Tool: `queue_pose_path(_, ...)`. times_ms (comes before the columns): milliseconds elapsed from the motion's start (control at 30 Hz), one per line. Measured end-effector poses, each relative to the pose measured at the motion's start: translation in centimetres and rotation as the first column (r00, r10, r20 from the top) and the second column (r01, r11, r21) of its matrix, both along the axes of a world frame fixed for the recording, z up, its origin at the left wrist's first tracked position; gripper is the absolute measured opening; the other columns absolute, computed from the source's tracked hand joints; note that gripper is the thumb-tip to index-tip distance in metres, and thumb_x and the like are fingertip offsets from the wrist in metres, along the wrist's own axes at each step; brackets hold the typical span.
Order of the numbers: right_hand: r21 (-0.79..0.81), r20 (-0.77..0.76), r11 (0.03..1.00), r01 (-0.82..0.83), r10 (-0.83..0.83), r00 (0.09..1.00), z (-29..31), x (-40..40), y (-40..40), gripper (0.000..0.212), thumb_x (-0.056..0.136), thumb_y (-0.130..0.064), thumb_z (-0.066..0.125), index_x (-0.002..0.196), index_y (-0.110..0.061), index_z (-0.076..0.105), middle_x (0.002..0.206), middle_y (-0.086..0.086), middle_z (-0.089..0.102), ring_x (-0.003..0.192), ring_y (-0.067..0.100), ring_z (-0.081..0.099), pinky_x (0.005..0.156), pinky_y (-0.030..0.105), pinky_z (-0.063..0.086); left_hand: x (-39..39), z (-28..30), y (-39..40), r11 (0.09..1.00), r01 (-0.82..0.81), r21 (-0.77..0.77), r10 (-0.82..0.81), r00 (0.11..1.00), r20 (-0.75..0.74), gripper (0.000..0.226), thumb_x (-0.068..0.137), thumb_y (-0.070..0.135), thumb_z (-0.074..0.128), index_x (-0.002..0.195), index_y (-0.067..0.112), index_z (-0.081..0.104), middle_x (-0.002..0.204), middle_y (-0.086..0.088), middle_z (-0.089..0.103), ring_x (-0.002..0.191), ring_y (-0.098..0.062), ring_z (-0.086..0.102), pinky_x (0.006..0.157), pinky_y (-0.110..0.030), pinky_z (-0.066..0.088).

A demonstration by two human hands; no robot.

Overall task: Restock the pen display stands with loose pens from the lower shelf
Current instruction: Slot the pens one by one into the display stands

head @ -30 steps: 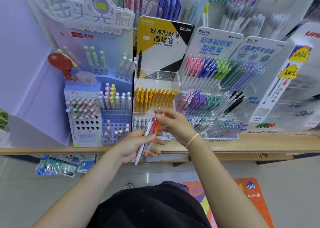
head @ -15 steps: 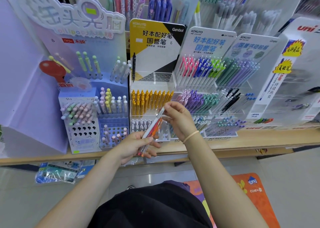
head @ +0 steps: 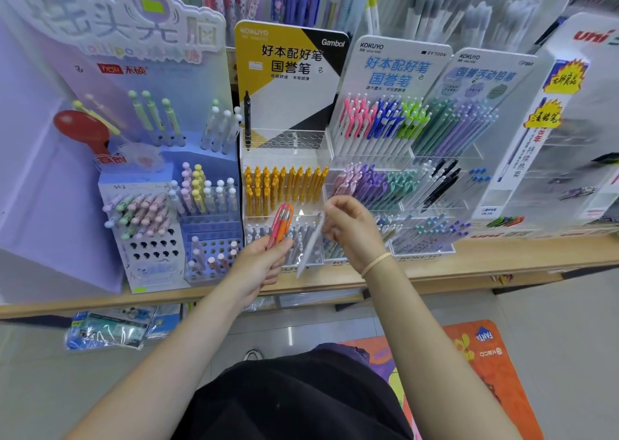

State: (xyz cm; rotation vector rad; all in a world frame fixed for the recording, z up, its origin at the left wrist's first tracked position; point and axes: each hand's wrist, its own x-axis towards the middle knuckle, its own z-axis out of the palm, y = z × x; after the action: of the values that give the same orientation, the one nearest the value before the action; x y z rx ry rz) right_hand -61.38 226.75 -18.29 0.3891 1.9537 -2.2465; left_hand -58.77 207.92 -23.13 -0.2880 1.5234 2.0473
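Observation:
My left hand (head: 258, 265) grips a small bunch of orange and pink pens (head: 281, 223), their tops pointing up in front of the yellow-and-black display stand (head: 288, 81). My right hand (head: 351, 228) pinches one white pen (head: 311, 245) by its upper end; the pen hangs down apart from the bunch. Behind both hands the stand's middle tier holds a row of yellow pens (head: 284, 185), and its lowest tier holds white pens, partly hidden by my hands. The stand's top clear tier (head: 291, 141) shows open holes and one black pen (head: 247, 121).
A purple stand (head: 160, 185) with pastel pens is at the left. Two white stands (head: 395, 124) with coloured pens and a further stand (head: 566, 111) are at the right. All sit on a wooden shelf (head: 469, 258). Packets (head: 110, 329) lie on the lower shelf.
My right hand has drawn the white pen out of the bunch and moved it to the right. The left hand has raised the orange and pink pens slightly.

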Motion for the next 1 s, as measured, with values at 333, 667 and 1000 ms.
queue_pose_path(333, -0.082, 0.130, 0.997, 0.003, 0.008, 0.991, -1.0, 1.3, -0.6, 0.009, 0.098, -0.006, 0.057, 0.101, -0.001, 0.064, 0.058, -0.001, 0.056, 0.051, 0.013, 0.052, 0.050, 0.023, 0.046, 0.1, -0.3, 1.5, 0.975, -0.046, -0.219, 0.046, 0.999, -0.005, 0.013, 0.085, 0.020, 0.079, 0.095, 0.016, 0.072, 0.055, 0.006, 0.048, 0.039, -0.005, 0.031, 0.042, -0.020, 0.023)
queue_pose_path(667, 0.162, -0.033, 0.983, 0.089, -0.085, 0.996, -2.0, 1.0, 1.5, 0.012, 0.095, -0.002, 0.061, 0.096, -0.005, 0.072, 0.077, 0.011, 0.067, 0.063, 0.013, 0.061, 0.063, 0.024, 0.056, 0.2, -1.5, 0.6, 0.977, -0.041, -0.210, 0.040, 0.999, -0.011, 0.027, 0.098, 0.033, 0.063, 0.110, 0.009, 0.065, 0.070, -0.003, 0.049, 0.042, -0.007, 0.027, 0.040, -0.020, 0.021)
queue_pose_path(1000, 0.491, -0.216, 0.860, 0.140, -0.035, 0.976, -5.0, 1.0, 0.7, 0.011, 0.094, -0.002, 0.063, 0.098, -0.004, 0.073, 0.097, 0.020, 0.064, 0.066, 0.016, 0.064, 0.066, 0.021, 0.057, 1.1, -2.3, -0.5, 0.987, -0.058, -0.151, 0.053, 0.998, -0.039, 0.024, 0.106, 0.025, 0.047, 0.118, 0.012, 0.063, 0.073, -0.004, 0.062, 0.042, -0.011, 0.036, 0.038, -0.020, 0.026)
